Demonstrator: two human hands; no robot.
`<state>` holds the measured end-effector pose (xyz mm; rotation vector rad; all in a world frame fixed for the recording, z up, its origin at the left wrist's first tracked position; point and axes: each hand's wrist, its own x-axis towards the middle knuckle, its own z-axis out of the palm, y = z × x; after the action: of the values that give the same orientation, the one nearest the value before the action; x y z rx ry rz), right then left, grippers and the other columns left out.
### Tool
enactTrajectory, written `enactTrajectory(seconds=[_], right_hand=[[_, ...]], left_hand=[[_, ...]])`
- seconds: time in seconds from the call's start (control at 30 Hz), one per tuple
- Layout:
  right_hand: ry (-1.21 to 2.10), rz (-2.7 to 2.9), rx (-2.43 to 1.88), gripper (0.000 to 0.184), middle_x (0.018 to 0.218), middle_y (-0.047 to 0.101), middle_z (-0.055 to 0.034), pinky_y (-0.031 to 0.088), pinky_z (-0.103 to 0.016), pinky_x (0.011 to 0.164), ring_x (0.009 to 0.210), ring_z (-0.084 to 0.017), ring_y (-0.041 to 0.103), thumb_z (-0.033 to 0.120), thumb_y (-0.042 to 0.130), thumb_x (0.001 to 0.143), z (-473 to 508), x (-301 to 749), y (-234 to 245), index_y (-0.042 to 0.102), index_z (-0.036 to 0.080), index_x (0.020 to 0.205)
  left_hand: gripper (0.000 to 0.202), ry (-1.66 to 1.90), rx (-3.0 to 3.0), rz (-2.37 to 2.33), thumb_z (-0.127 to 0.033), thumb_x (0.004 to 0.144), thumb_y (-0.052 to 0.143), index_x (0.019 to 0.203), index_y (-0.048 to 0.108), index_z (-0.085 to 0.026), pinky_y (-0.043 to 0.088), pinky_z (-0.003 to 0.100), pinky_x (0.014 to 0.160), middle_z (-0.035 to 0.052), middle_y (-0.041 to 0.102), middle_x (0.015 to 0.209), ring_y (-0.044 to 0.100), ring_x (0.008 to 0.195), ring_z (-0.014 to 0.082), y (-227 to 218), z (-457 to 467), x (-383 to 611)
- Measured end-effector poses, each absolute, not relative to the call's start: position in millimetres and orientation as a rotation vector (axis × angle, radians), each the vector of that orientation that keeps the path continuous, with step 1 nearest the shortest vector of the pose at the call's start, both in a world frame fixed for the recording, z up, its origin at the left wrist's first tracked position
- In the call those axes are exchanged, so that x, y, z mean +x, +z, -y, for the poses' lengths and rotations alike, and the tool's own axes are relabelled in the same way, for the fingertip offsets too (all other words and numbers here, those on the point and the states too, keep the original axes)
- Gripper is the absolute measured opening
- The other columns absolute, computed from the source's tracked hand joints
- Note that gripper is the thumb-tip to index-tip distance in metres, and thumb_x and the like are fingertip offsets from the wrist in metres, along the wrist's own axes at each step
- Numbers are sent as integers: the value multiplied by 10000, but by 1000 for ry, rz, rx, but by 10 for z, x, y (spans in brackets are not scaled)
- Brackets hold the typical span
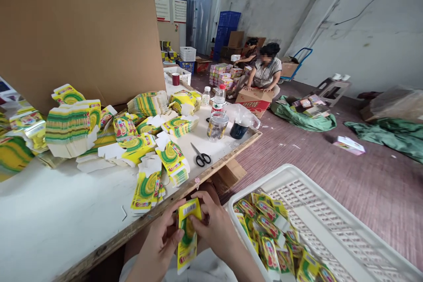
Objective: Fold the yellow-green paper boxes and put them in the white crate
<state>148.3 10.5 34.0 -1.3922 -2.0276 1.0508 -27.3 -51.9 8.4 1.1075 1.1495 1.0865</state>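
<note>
Between my two hands, over my lap at the table's front edge, is a small yellow-green carton (188,238) with a barcode on its upper part. My left hand (165,233) grips its left side, thumb on the front face. My right hand (211,224) holds the upper right, its thumb pressed on the front and some fingers hidden behind. Just beyond, flat cartons (147,187) of the same print lie at the table edge. To my right a white plastic basket (317,185) holds many similar cartons (269,224) in its near part.
Stacks of flat cartons (71,128) cover the back of the white table (66,211). Black scissors (200,156), a clear jar (218,125), a red-capped bottle (219,97) and a dark mug (239,128) stand or lie towards its right edge. Two people sit beyond, one at a red-brown box (254,99).
</note>
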Motion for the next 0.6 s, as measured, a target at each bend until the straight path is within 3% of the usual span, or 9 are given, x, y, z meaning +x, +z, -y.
enactTrajectory(seconds=[0.13, 0.2, 0.3, 0.4, 0.5, 0.6], right_hand=[[999, 1979, -1391, 436, 557, 549, 80, 370, -229, 516, 487, -158, 557, 83, 600, 779, -65, 1438, 361, 603, 231, 1188], [1061, 1938, -1283, 384, 568, 561, 72, 384, -228, 500, 480, -151, 548, 144, 606, 844, -54, 1458, 384, 608, 224, 1219], [1139, 1823, -1111, 235, 781, 695, -15, 505, -250, 648, 706, -179, 671, 309, 582, 956, -77, 1531, 392, 681, 216, 1148], [1256, 1628, -1012, 238, 1022, 736, -73, 549, -299, 830, 963, -218, 701, 409, 605, 963, -103, 1555, 356, 719, 217, 1042], [1345, 1477, -1003, 276, 942, 745, -67, 570, -293, 745, 870, -217, 714, 466, 647, 930, -98, 1526, 342, 712, 205, 991], [1194, 1553, -1060, 262, 872, 728, -63, 549, -290, 686, 791, -213, 691, 455, 641, 925, -100, 1634, 408, 718, 205, 908]], left_hand=[[504, 1164, 1066, -1190, -421, 903, 660, 1378, 599, -261, 492, 444, 1084, 132, 650, 1413, 621, 1269, 336, 147, 519, -257], [504, 1197, 988, -1184, -430, 877, 691, 1351, 619, -274, 522, 443, 1044, 126, 696, 1351, 662, 1207, 336, 202, 524, -271], [551, 1130, 890, -1116, -441, 840, 735, 1349, 607, -270, 592, 432, 907, 132, 735, 1277, 706, 1116, 341, 285, 508, -308], [575, 1084, 861, -1056, -440, 826, 752, 1346, 595, -250, 618, 400, 775, 138, 762, 1208, 738, 1025, 338, 317, 465, -283], [524, 1138, 939, -1047, -415, 820, 762, 1300, 631, -248, 603, 401, 843, 126, 774, 1184, 729, 1054, 332, 281, 428, -171], [482, 1132, 1060, -1069, -405, 879, 687, 1329, 612, -249, 574, 426, 949, 134, 733, 1275, 689, 1160, 330, 214, 395, -110]])
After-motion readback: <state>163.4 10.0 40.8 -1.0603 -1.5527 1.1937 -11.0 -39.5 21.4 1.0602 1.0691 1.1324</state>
